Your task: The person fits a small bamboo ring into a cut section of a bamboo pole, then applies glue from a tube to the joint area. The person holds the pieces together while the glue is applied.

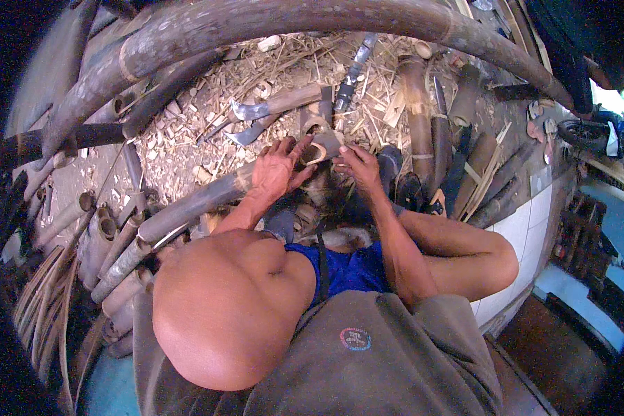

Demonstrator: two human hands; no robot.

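A head-worn fisheye looks down from close above the hands (276, 166) toward the floor (509, 125); its dark rim probably hides edges.

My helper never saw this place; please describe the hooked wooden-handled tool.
A long bamboo pole crosses the top. Between it and the left hand lies the tool; its thick brown handle sets it apart from the curved blade below.

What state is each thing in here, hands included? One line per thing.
Short tube: held between both hands, hollow end showing.
Left hand: fingers around the tube's open end.
Right hand: fingers at its other end.
Shavings: loose, scattered about.
Curved knife: blade bare, lying on shavings.
Cut tubes: piled at left, hollow ends open.
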